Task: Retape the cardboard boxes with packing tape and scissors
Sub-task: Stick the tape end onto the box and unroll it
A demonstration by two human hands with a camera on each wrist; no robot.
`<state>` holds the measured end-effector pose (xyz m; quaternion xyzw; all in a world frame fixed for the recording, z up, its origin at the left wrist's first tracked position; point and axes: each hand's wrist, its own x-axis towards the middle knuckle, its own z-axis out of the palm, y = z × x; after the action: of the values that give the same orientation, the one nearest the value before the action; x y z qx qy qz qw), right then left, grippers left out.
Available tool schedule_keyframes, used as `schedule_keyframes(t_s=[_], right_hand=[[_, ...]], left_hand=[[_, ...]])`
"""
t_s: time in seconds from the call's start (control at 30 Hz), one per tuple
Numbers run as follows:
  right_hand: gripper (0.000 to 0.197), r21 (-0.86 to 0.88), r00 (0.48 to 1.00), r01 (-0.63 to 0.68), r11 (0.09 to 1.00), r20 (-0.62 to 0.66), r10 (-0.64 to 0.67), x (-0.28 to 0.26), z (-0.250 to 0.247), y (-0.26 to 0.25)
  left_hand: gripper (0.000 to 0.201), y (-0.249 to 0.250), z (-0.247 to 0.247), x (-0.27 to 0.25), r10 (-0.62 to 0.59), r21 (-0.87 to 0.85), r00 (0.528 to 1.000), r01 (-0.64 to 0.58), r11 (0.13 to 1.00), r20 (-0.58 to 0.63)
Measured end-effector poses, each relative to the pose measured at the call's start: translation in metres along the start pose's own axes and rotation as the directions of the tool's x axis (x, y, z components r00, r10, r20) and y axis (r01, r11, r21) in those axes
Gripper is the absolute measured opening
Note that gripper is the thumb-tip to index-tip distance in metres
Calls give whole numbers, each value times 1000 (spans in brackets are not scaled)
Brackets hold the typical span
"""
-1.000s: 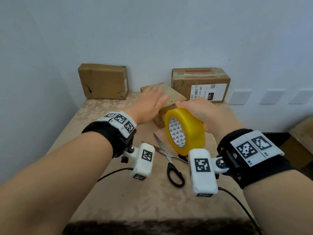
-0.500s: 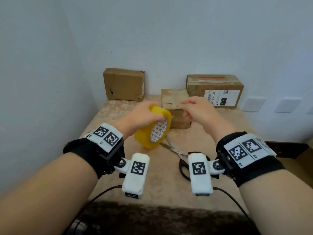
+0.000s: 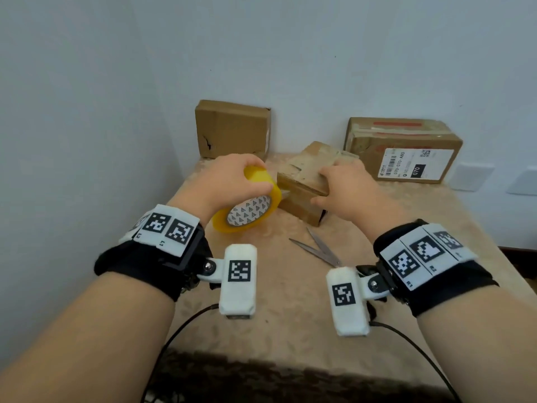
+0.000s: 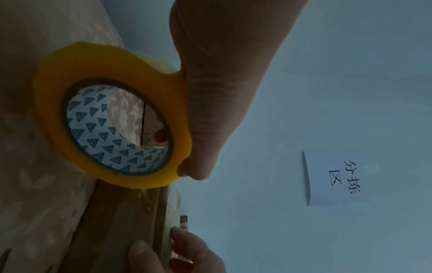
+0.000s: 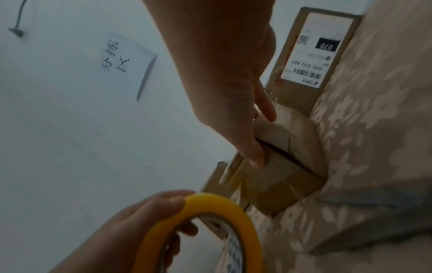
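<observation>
The small cardboard box [image 3: 308, 181] sits in the middle of the counter [image 3: 290, 315], turned so one corner points toward the person. It is brown and worn, with old shiny tape across its top and a dark crack along one flap. The tape roll [image 3: 247, 207] is bright yellow and round like a ring, with a white inside covered in little blue triangles. The left hand [image 3: 229, 181] has its grip curled over the top of the roll, thumb on one side and fingers on the other, and the roll sits just beside the box's left corner. The right hand [image 3: 345, 187] lies on top of the box with fingers nearly straight, pressing down, thumb out at the near side — it is not wrapped around anything. Half a second ago the roll was up in the air between the two hands and the box sat square; now the roll is lower and by the box, and the box is turned. The scissors [image 3: 319, 248] lie open on the counter near the right wrist, their metal blades thin and gray. The counter wears a tan cloth with pale flowers. Two more brown boxes stand by the wall — a plain one [image 3: 232, 129] and one with a white label [image 3: 406, 149].
</observation>
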<state>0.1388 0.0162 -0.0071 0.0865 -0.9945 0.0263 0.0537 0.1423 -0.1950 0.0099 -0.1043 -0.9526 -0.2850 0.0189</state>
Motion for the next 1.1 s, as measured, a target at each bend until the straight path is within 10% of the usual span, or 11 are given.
schedule_keyframes(t_s=[0.37,0.53,1.1], right_hand=[[50,45,980,11,999,-199,-2,7,-17,-30],[46,28,964,229,973,133,-231,48,-5,-40],[33,-42,971,-150,988,180,155,34,12,15]], left_hand=[[47,-10,-8,-6,22,-3,1000,-22,1000,21],[48,-7,-5,-4,80,31,997,-81,996,22],[55,17,2,24,147,212,976,-180,961,163]])
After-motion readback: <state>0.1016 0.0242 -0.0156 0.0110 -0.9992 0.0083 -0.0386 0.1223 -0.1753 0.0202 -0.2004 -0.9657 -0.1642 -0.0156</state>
